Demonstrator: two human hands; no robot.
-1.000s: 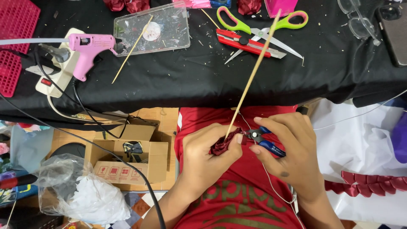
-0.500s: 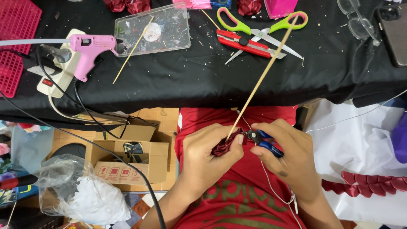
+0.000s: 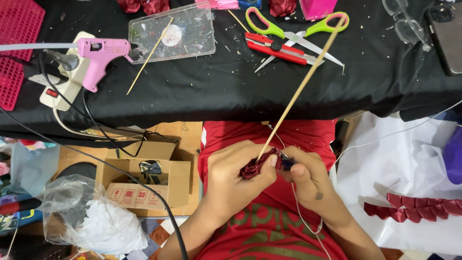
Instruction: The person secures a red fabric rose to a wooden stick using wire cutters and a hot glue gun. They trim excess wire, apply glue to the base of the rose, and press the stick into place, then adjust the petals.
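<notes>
Over my lap, my left hand [image 3: 236, 175] pinches a dark red folded ribbon flower [image 3: 257, 164] at the base of a long wooden skewer [image 3: 302, 86]. The skewer slants up to the right across the black table edge. My right hand [image 3: 310, 185] closes around a blue-handled tool [image 3: 286, 163], mostly hidden by the fingers, pressed against the flower. A thin wire [image 3: 294, 202] trails down from the hands over my red shirt.
On the black table [image 3: 216, 91] lie a pink glue gun [image 3: 98, 53], a clear tray [image 3: 173, 31] with a skewer, green-handled scissors [image 3: 293, 33], a red utility knife [image 3: 276, 48] and glasses [image 3: 406, 21]. A cardboard box [image 3: 144, 180] and a plastic bag [image 3: 91, 221] sit at left; dark red folded ribbon [image 3: 414, 209] at right.
The skewer's top end has swung to the right. My right hand has closed in over the blue-handled tool, hiding more of it against the flower.
</notes>
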